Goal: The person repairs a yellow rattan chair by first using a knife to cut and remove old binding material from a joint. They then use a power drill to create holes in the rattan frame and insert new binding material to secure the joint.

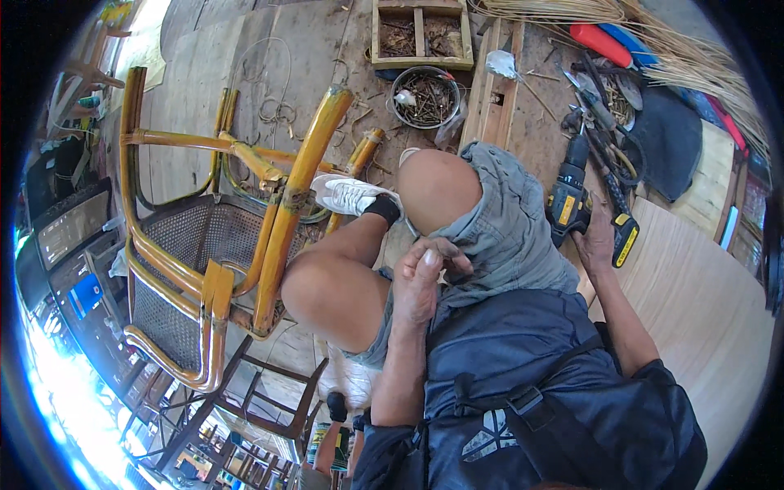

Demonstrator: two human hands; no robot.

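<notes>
A yellow-and-black cordless drill [569, 200] lies sideways at the right of my lap, its chuck pointing away from me. The fingers of my right hand [599, 235] are around its handle, with the battery showing beyond them. Above my lap, my left hand [420, 282] is closed, thumb over curled fingers; what it holds, if anything, is hidden. Left of my knees, a bamboo-framed chair [306, 196] with a woven mesh panel [192, 237] lies tipped over, with its poles toward me.
Ahead are a round pot of screws [426, 96] and a two-part wooden box [420, 11] of small fasteners. Tools and cables [604, 114] crowd the right, below bundled cane strips [686, 61]. A pale wooden board [694, 327] lies at my right. Another person's leg [327, 445] shows behind.
</notes>
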